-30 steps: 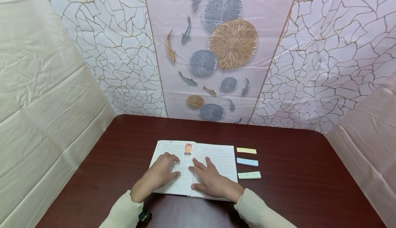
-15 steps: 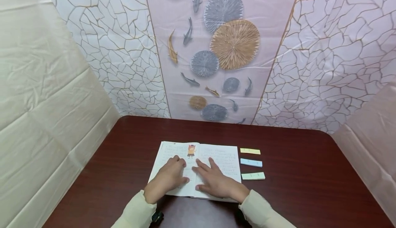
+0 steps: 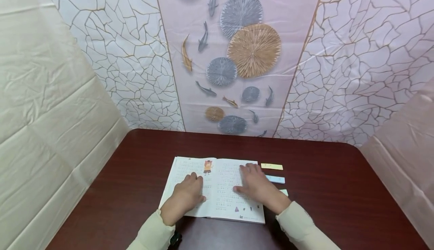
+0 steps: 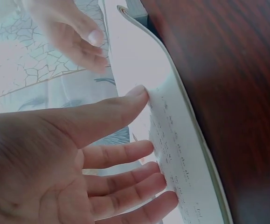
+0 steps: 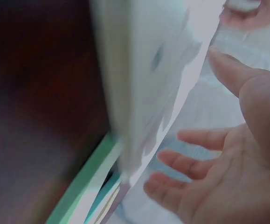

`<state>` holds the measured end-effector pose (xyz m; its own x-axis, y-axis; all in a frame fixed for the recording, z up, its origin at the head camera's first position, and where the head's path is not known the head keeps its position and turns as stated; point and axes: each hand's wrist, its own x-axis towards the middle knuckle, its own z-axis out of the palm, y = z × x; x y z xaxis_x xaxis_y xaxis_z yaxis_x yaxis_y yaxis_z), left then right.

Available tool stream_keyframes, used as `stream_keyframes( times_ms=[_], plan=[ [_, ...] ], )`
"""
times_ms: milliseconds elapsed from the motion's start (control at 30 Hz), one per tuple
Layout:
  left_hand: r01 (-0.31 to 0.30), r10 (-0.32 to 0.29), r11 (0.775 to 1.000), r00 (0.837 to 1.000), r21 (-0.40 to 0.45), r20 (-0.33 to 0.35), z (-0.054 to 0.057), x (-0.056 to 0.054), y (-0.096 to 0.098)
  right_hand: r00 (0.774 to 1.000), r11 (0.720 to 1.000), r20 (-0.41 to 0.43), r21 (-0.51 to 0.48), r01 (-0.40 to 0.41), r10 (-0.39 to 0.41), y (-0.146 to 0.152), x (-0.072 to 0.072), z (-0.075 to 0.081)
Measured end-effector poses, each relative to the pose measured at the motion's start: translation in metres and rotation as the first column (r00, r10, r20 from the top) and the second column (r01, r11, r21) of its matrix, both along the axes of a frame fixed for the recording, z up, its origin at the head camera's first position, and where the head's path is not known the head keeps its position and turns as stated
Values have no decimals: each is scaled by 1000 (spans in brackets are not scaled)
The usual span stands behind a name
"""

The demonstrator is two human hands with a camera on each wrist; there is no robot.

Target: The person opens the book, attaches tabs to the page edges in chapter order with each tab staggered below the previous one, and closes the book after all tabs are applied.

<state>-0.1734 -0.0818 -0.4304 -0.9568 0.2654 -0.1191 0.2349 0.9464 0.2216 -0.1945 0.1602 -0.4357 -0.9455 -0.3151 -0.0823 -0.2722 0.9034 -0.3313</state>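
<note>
An open book with printed text lies on the dark red table. My left hand rests on its left page; in the left wrist view the left hand's fingertips touch the paper, fingers fairly straight. Over the right page's outer side is my right hand, fingers spread and slightly bent, holding nothing. The right wrist view has the right hand apart from the page. Partly covered by that hand and wrist are a blue strip and a green strip.
A yellow strip of paper, like a sticky-note pad, lies right of the book's upper corner. Patterned cloth with fish hangs behind the table. Plain cream cloth stands along the left side.
My right hand has moved right, from near the book's middle fold to the right page's outer side, uncovering small pictures at the page bottom. The left hand stays on the left page.
</note>
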Motion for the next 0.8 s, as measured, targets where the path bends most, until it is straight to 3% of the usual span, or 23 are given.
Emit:
stream_keyframes(
  times_ms=[100,233,533,800],
  plan=[
    [-10,10,1000,1000,-20,18,0,0,1,997,994,-29,84,68,-66,14,-10,-1],
    [-17,17,999,1000,-33,24,1,0,1,994,988,-8,113,109,-109,26,-14,0],
    [-14,15,999,1000,-29,6,0,1,-4,993,985,42,138,108,-115,24,-13,0],
    [-10,10,999,1000,-34,3,-2,1,-4,992,986,-46,110,122,-118,20,-8,-2]
  ],
)
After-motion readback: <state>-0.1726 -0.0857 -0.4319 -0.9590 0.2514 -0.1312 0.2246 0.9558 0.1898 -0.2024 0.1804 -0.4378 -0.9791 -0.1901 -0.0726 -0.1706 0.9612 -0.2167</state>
